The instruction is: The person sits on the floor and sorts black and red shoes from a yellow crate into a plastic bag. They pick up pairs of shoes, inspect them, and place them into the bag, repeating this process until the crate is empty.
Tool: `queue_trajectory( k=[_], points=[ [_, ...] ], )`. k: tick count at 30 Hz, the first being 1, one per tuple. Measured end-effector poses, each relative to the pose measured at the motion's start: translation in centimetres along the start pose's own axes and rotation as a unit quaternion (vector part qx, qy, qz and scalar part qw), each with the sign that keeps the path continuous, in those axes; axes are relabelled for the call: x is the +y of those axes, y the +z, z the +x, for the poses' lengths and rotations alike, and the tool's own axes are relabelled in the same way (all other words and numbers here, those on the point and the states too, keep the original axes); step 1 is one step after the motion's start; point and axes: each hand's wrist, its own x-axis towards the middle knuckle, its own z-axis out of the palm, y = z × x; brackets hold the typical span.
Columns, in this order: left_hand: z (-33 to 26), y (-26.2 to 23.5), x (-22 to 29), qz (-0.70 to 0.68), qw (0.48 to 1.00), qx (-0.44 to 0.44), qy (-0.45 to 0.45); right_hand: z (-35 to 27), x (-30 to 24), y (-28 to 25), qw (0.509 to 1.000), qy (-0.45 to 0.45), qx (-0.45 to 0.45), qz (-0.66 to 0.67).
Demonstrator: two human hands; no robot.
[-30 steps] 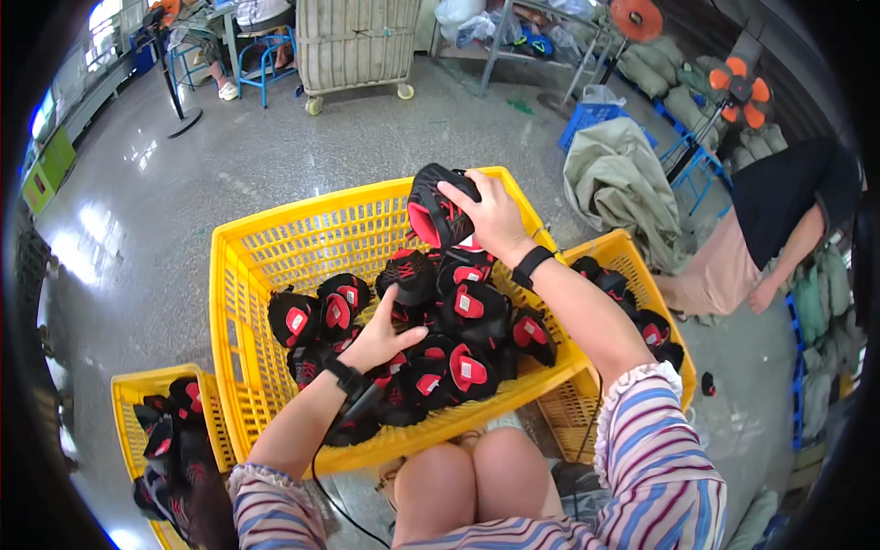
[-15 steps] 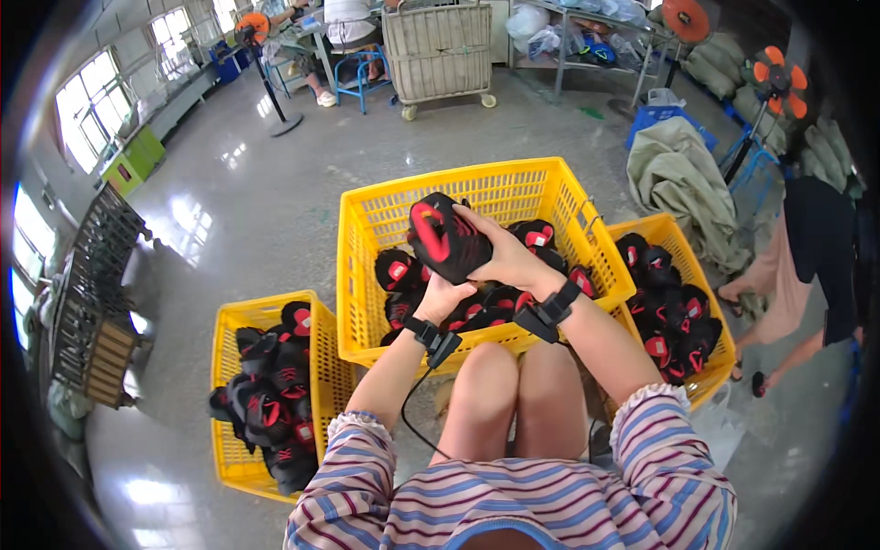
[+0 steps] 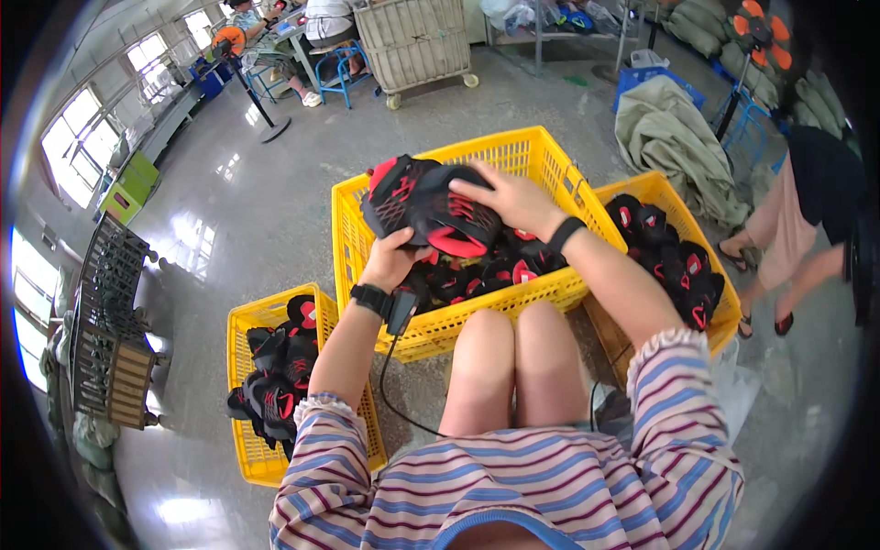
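Observation:
Over the large yellow crate (image 3: pixel 477 313), two black-and-red shoes are held side by side. My left hand (image 3: pixel 392 260) grips the left shoe (image 3: pixel 392 197) from below, its thumb pressed against the side. My right hand (image 3: pixel 515 196) lies over the top of the right shoe (image 3: pixel 456 220), fingers curled onto it. That shoe's red-lined opening faces me, and the two shoes touch. Whether they have soles cannot be made out. Below them, more shoes (image 3: pixel 524 271) of the same black and red lie heaped in the crate. Part of that heap is hidden by my hands.
A smaller yellow crate (image 3: pixel 240 454) of shoes stands at the left, another (image 3: pixel 729 325) at the right. A person (image 3: pixel 807 211) is at the far right, near a grey-green cloth heap (image 3: pixel 674 147). Farther off stand a wheeled cart (image 3: pixel 414 50) and an orange fan (image 3: pixel 229 41).
Earlier one shoe showed between my hands; now two show side by side. My hands have moved apart, the left one leftward. The whole view has shifted slightly.

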Motion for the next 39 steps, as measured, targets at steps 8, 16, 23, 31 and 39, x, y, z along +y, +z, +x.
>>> queue_trajectory(
  k=[8,16,23,31,39],
  points=[
    [1.0,3.9,-3.6,-0.101,0.993,-0.022,-0.058,-2.7,0.2,0.6,0.999,0.038,-0.006,0.005],
    [1.2,3.9,-6.2,-0.021,0.992,0.061,0.112,-3.0,-2.7,-2.4,0.830,0.217,-0.268,0.438],
    [2.6,4.0,-7.7,0.067,0.976,0.062,0.199,-3.3,-4.8,5.1,0.616,0.556,0.157,0.536],
    [-0.5,3.5,-5.7,0.006,0.960,0.130,0.248,-4.4,-2.1,-2.5,0.238,0.355,0.131,0.894],
    [-1.0,3.0,-5.4,-0.023,0.976,-0.197,0.088,0.1,-8.8,1.1,0.846,0.262,0.183,0.426]
  ],
)
